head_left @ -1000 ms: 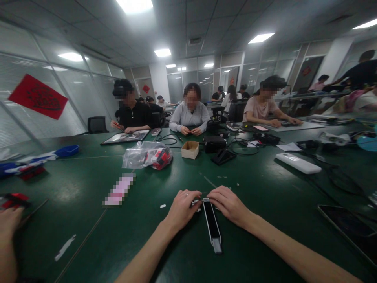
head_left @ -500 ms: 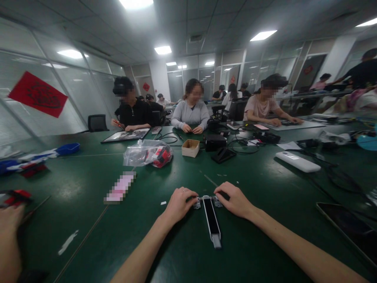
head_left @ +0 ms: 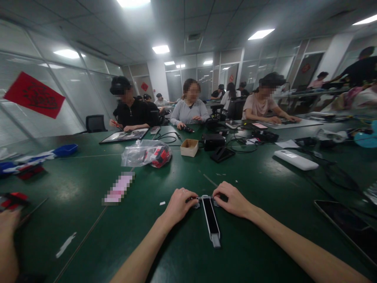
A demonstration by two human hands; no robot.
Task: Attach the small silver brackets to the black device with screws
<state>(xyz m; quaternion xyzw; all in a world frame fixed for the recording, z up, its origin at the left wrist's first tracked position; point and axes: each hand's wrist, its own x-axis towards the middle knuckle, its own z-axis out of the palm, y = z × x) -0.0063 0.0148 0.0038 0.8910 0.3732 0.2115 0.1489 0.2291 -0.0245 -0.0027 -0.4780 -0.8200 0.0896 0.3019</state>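
On the green table in front of me lies a long, narrow device with a white frame, a black face and a grey end pointing towards me. At its far end a small greyish, bracket-like piece sticks out on the left, pinched between the thumb and fingers of my left hand. A similar bracket-like piece on the right side is pinched by my right hand. My fingers partly cover both pieces, so their exact shape is hidden.
Beyond my hands are a plastic bag with red and black parts, a small open box and a black box. A white power bank-like block and dark tablet lie right. A co-worker's hand is far left.
My hands stay at the device; the right fingers have shifted slightly left, covering more of the right piece. Across the table, a person's hand now reaches to a dark object.
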